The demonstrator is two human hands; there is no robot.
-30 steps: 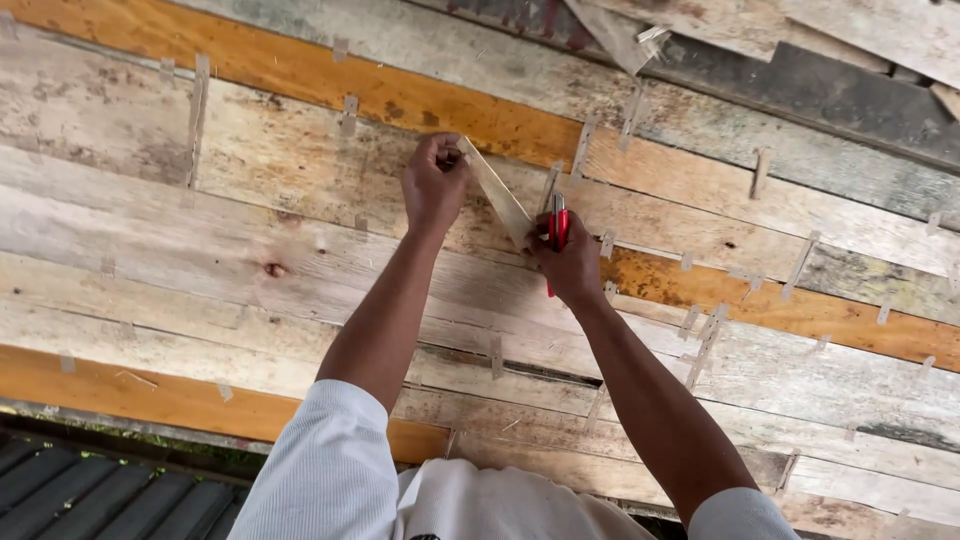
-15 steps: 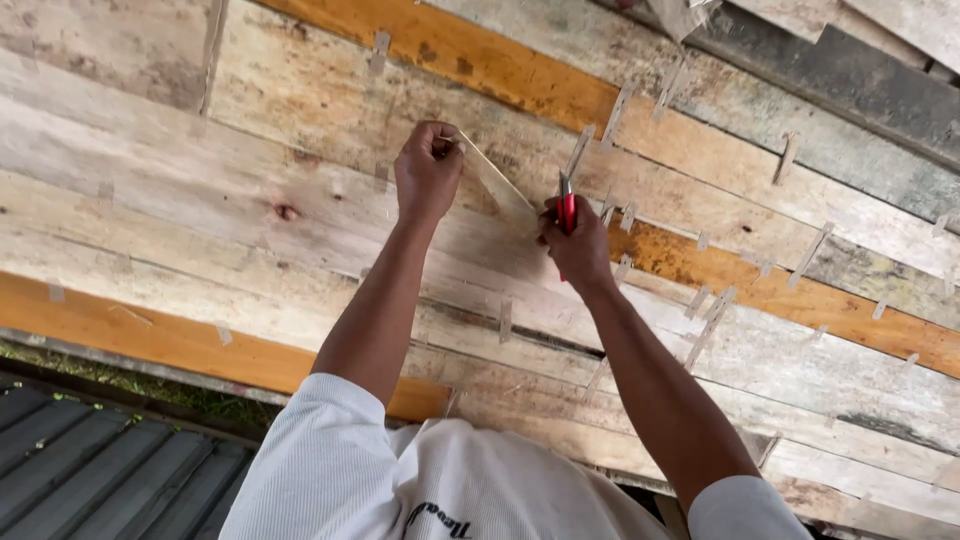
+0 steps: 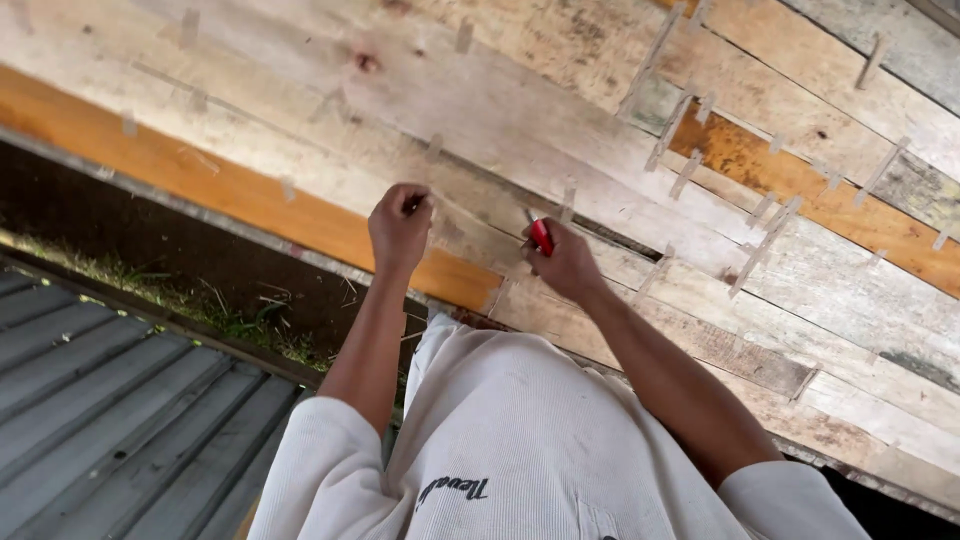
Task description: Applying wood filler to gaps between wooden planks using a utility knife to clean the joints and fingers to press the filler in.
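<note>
Red-handled tool point(image 3: 540, 236) sticks up out of the right hand point(image 3: 567, 265), whose fingers are clenched around its handle, pressed against the weathered plank wall point(image 3: 620, 150). Just left of those fingers, the left hand point(image 3: 400, 226) is closed in a fist against the same planks; whether it grips anything I cannot tell. Beyond both hands, an orange board point(image 3: 230, 195) runs along the wall's lower edge. Small wooden pegs point(image 3: 686, 172) dot the planks above the right fingers. Grey corrugated roofing point(image 3: 110, 400) lies well off to the left.
</note>
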